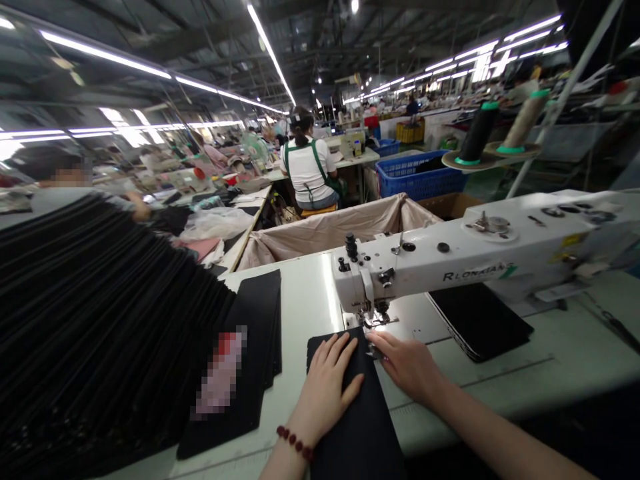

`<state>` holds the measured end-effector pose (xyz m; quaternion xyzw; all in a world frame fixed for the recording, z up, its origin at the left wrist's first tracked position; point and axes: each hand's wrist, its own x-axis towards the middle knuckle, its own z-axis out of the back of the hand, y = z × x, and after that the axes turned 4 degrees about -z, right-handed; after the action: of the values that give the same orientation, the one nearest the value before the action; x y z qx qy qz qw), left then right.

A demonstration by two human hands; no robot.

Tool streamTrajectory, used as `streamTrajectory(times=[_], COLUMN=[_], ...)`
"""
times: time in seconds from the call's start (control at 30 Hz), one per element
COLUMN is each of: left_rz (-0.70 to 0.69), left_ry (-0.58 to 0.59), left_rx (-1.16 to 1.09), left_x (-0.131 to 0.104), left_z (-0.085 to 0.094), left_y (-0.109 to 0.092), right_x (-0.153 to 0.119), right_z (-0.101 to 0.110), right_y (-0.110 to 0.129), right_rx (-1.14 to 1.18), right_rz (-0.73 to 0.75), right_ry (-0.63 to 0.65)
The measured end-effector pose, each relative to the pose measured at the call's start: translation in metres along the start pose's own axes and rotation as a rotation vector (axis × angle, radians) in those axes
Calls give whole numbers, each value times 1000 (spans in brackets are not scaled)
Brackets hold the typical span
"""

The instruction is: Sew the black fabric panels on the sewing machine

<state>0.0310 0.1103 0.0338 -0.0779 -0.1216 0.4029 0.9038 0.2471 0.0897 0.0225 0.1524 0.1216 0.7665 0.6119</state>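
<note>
A black fabric panel (367,420) lies lengthwise on the sewing table, its far end just in front of the presser foot (373,319) of a white sewing machine (425,260). My left hand (333,373) rests flat on this panel with its fingers spread; a dark red bead bracelet is on the wrist. Beside the panel's right edge, my right hand (405,363) has its fingers drawn together close to the needle area. A small metallic piece (374,351) shows at those fingertips, too small to name.
Left stands a large pile of black panels (100,320), with several loose panels (257,320) beside it. More dark panels (480,320) lie under the machine arm. Thread cones (477,137) stand at right. Behind are a cloth-lined bin (325,233), a blue crate (410,175) and seated people.
</note>
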Motion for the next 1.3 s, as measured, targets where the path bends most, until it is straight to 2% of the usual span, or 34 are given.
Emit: streamTrajectory(times=[0.23, 0.8, 1.3], left_rz=[17, 25, -7], left_ry=[7, 10, 15], left_rx=[-7, 4, -9], left_x=[15, 16, 23], left_z=[-8, -13, -10], left_y=[1, 1, 5], right_x=[3, 5, 3], right_z=[-1, -5, -6], right_y=[0, -3, -3], right_rx=[-13, -24, -41], right_rz=[-4, -17, -16], right_ry=[23, 0, -17])
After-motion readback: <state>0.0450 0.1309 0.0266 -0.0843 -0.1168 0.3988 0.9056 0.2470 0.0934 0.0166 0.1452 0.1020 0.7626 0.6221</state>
